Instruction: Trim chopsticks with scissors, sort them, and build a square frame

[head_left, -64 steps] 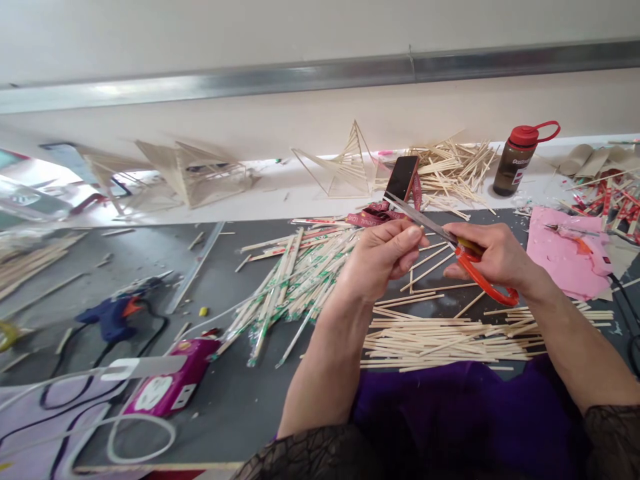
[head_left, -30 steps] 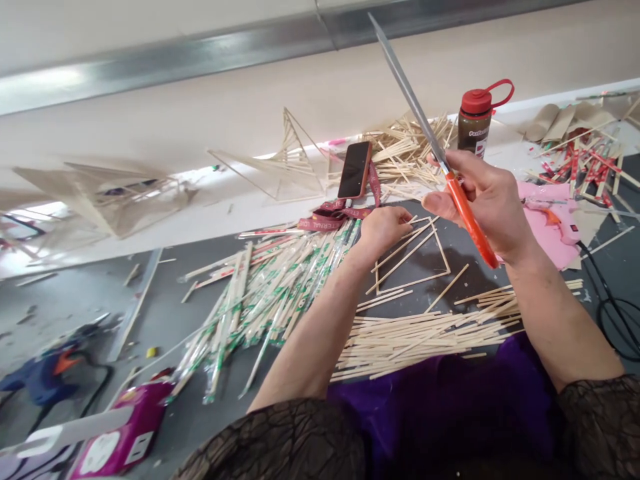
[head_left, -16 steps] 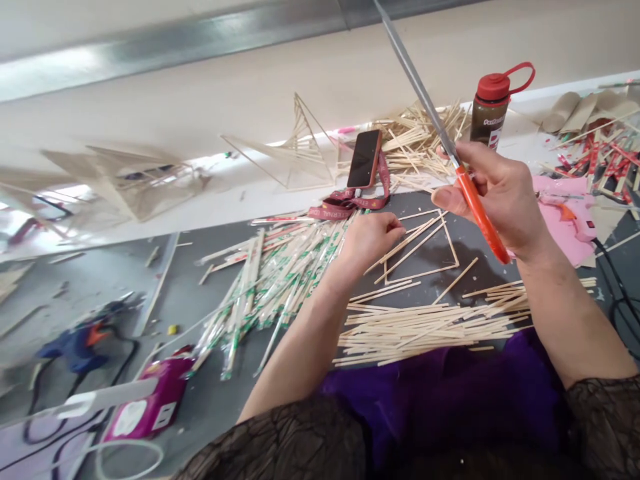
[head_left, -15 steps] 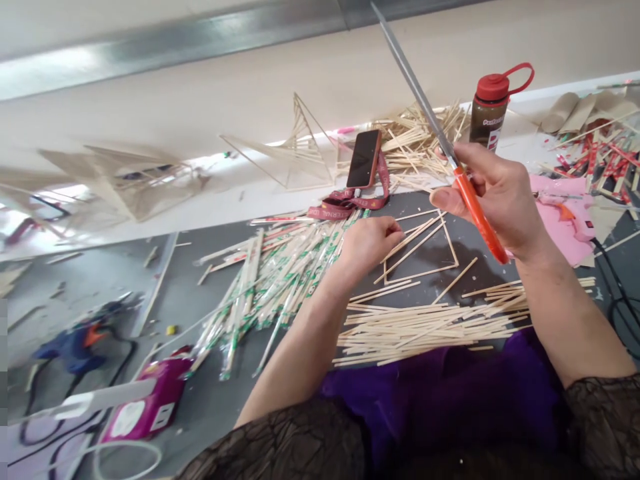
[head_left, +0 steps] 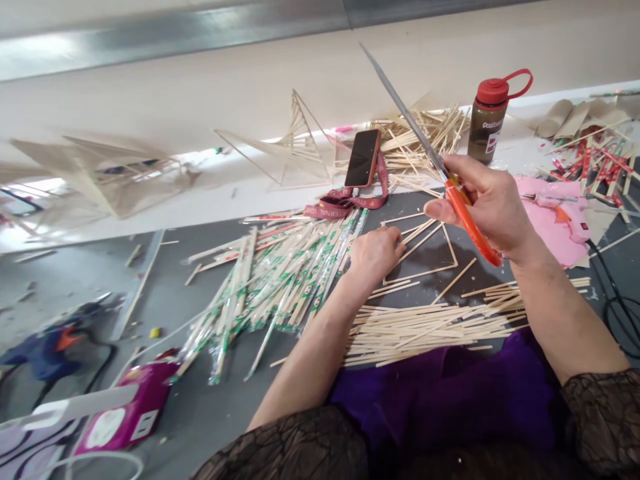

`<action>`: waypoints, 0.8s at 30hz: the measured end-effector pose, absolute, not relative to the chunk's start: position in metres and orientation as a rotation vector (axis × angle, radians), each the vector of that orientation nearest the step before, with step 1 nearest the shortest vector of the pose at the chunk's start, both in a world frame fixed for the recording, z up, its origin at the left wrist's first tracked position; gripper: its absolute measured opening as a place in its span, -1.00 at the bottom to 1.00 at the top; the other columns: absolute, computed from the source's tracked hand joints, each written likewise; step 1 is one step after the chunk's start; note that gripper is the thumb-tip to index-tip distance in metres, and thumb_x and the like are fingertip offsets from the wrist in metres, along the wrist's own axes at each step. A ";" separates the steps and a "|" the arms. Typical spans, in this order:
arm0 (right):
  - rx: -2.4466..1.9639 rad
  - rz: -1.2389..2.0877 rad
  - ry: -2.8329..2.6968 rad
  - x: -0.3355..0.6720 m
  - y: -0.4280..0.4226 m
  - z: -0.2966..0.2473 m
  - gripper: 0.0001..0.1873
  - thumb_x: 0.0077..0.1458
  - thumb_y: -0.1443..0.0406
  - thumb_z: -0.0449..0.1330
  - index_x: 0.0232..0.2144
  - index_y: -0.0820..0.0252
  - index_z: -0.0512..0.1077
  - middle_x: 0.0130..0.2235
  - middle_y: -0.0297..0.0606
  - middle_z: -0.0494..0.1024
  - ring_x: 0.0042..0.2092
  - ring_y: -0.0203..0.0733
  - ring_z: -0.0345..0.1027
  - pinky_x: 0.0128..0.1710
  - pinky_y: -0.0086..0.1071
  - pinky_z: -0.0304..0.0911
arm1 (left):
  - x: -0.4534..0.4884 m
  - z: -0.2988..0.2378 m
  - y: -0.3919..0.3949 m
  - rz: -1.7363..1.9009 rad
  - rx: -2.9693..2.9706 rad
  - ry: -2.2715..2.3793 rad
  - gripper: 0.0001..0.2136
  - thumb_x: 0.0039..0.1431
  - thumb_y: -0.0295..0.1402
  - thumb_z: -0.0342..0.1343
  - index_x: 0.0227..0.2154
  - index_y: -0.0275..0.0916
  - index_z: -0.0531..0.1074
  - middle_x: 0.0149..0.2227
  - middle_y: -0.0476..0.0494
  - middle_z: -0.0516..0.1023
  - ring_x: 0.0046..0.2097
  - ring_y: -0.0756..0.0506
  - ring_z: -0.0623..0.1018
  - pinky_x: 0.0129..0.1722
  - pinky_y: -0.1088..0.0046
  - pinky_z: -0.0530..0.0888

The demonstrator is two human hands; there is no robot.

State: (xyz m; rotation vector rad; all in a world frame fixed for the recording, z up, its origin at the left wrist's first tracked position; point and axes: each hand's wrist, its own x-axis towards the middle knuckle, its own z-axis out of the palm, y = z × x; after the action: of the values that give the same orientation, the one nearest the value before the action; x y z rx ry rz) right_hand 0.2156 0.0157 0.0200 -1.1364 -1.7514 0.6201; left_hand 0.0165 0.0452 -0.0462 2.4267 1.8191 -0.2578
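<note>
In my right hand (head_left: 493,210) is a pair of orange-handled scissors (head_left: 415,130), raised above the table with the long blades pointing up and to the left. My left hand (head_left: 377,252) is low at the left side of a thin stick frame (head_left: 423,275), its fingers curled; their tips and anything between them are hidden. Several loose sticks (head_left: 415,243) lie across that frame. Nearer my body is a spread pile of bare chopsticks (head_left: 430,327). Left of my left hand lie many chopsticks in clear, green-printed wrappers (head_left: 280,273).
Behind my hands are a phone (head_left: 361,160) with a red lanyard (head_left: 333,205), a stick heap (head_left: 400,143), a stick model (head_left: 300,143) and a red-capped bottle (head_left: 485,130). Glue guns lie at left (head_left: 50,353) and right (head_left: 565,213), with cords; a magenta box (head_left: 130,407) is front left.
The scissors and my right hand have come down a little and slightly left. My left hand has shifted slightly down and right, at the stick frame's left side. The view has turned slightly.
</note>
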 end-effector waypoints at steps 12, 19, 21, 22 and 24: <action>-1.134 0.646 -1.753 0.216 0.017 0.017 -0.48 0.04 -0.08 0.31 -0.04 0.05 0.52 -0.30 -0.35 0.47 -0.31 -0.22 0.34 -0.35 -0.33 0.34 | 0.018 -0.061 0.054 -0.242 2.517 1.820 -0.65 0.31 -0.33 -0.16 -0.16 -0.31 0.54 -0.06 -0.34 0.61 -0.08 -0.28 0.63 -0.21 0.30 0.47; -1.103 0.640 -1.773 0.215 0.018 0.015 -0.48 0.05 -0.06 0.32 -0.03 0.08 0.51 -0.26 -0.31 0.48 -0.26 -0.21 0.36 -0.35 -0.34 0.34 | 0.004 -0.044 0.058 0.287 2.267 1.839 -0.78 0.20 -0.28 0.04 -0.38 -0.25 0.54 -0.35 -0.25 0.65 -0.28 -0.18 0.61 -0.31 0.35 0.44; -1.092 0.645 -1.767 0.214 0.018 0.015 -0.49 0.05 -0.05 0.32 -0.04 0.08 0.51 -0.26 -0.32 0.48 -0.26 -0.21 0.37 -0.36 -0.35 0.34 | -0.005 -0.036 0.061 0.705 2.009 1.737 -0.83 0.12 -0.25 0.13 -0.44 -0.23 0.50 -0.50 -0.11 0.59 -0.43 -0.07 0.55 -0.43 0.44 0.41; -1.085 0.648 -1.762 0.214 0.017 0.016 -0.49 0.05 -0.05 0.31 -0.04 0.08 0.51 -0.27 -0.32 0.47 -0.26 -0.21 0.36 -0.37 -0.35 0.34 | -0.007 -0.033 0.062 0.862 1.865 1.644 -0.84 0.09 -0.25 0.16 -0.45 -0.23 0.48 -0.54 -0.06 0.56 -0.48 -0.04 0.52 -0.49 0.48 0.39; -1.071 0.657 -1.754 0.214 0.017 0.016 -0.50 0.06 -0.05 0.31 -0.04 0.08 0.51 -0.27 -0.32 0.47 -0.27 -0.21 0.36 -0.37 -0.35 0.34 | -0.009 -0.030 0.062 1.062 1.649 1.477 -0.86 0.04 -0.27 0.20 -0.45 -0.24 0.46 -0.57 -0.01 0.52 -0.53 0.01 0.50 -0.57 0.53 0.37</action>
State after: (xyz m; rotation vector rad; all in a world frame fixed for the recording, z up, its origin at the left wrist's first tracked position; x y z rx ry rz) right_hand 0.2139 0.0168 0.0159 -1.0709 -1.7539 0.6571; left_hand -0.0088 0.0622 -0.0303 1.6489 1.4769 1.0620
